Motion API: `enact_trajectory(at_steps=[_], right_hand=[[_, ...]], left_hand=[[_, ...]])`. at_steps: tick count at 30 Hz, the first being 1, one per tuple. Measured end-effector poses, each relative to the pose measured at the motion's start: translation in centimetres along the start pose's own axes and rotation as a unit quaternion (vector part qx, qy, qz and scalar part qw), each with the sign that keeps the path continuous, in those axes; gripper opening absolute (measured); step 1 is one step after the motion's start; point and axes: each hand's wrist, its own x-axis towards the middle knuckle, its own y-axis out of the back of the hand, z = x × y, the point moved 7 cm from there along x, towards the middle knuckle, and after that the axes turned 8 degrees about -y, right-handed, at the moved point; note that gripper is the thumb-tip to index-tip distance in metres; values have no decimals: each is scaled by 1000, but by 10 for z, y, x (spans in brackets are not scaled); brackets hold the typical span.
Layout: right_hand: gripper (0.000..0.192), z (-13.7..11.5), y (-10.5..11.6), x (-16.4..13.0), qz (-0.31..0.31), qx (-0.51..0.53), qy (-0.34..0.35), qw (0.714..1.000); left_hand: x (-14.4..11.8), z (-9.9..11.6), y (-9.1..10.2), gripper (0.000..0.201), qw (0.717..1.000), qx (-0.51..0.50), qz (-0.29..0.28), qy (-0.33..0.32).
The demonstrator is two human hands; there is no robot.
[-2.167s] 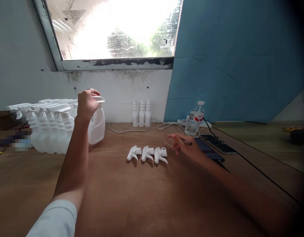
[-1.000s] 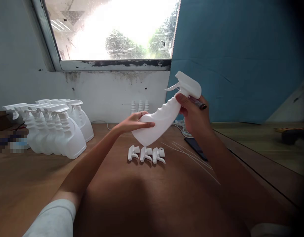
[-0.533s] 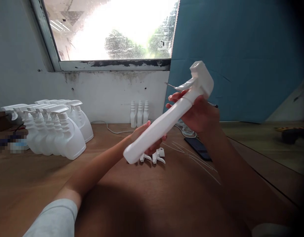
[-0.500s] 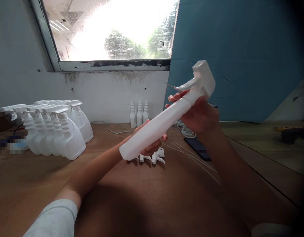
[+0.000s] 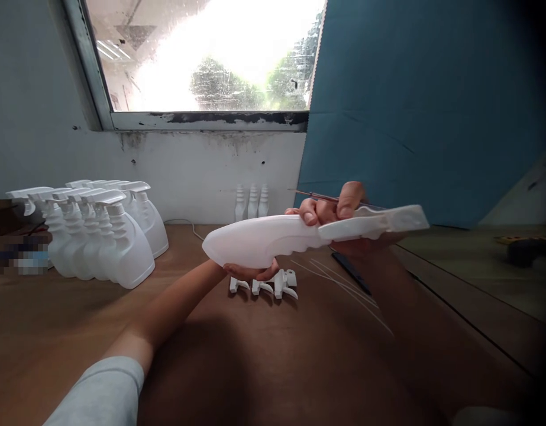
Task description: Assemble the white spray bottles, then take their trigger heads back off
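**Above the table, the spray bottle is now laid flat between both hands**

Over the wooden table (image 5: 77, 331), the white spray bottle (image 5: 273, 236) lies nearly level, where half a second ago it slanted steeply with its trigger head raised high. Its base points left and its trigger head (image 5: 379, 220) right. The left hand (image 5: 250, 271) cups the body from below, fingers curled under it. The right hand (image 5: 339, 213) closes around the neck, thumb on top, and also pinches a thin tool (image 5: 321, 197) against the bottle; what kind of tool is unclear. Turned this way, the bottle's long side faces the camera. Three loose trigger heads (image 5: 264, 285) lie just below, thin white tubes (image 5: 343, 284) to their right, finished bottles (image 5: 99, 236) well apart at left.
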Motion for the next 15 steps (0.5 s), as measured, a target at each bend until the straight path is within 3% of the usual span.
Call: enact_trajectory(at_steps=[2,5,7,8,11,13,15], right_hand=[[32,2,0,0,-1,19,6,1000],[30,3,0,4,-5,29,5,1000],[29,1,-5,9,-58,29,19,998],[29,1,-9,11,-91,28,30,995],[29,-1,-15,14,-152,18,78,985],[27,-3,-15,9,-161,10,107,981],[27,-3,-11,4,-164,8,100,981]], left_hand=[[2,7,3,47,1000,18,-19,-5],[0,0,-10,53,974,131,-184,-28],[-7,-5,-19,56,933,206,-271,-117],[-11,-4,-21,56,917,228,-272,-183],[-21,8,-18,54,880,256,-198,-348],[-22,6,-23,53,868,271,-227,-349],[-22,-2,-33,50,859,239,-315,-325]])
